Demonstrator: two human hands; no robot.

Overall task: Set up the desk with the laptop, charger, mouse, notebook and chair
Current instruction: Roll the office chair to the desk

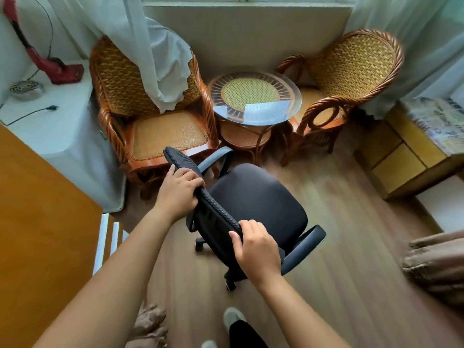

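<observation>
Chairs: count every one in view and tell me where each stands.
3. The black office chair is at centre, both hands on its backrest: left hand, right hand. One wicker armchair stands left of the round glass-topped table, another wicker armchair right of it.

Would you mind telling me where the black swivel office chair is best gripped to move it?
Grip the black swivel office chair by the top edge of its backrest, from behind. That rim is a slim padded bar, and both hands already wrap it: the left hand near one end, the right hand near the other.
</observation>
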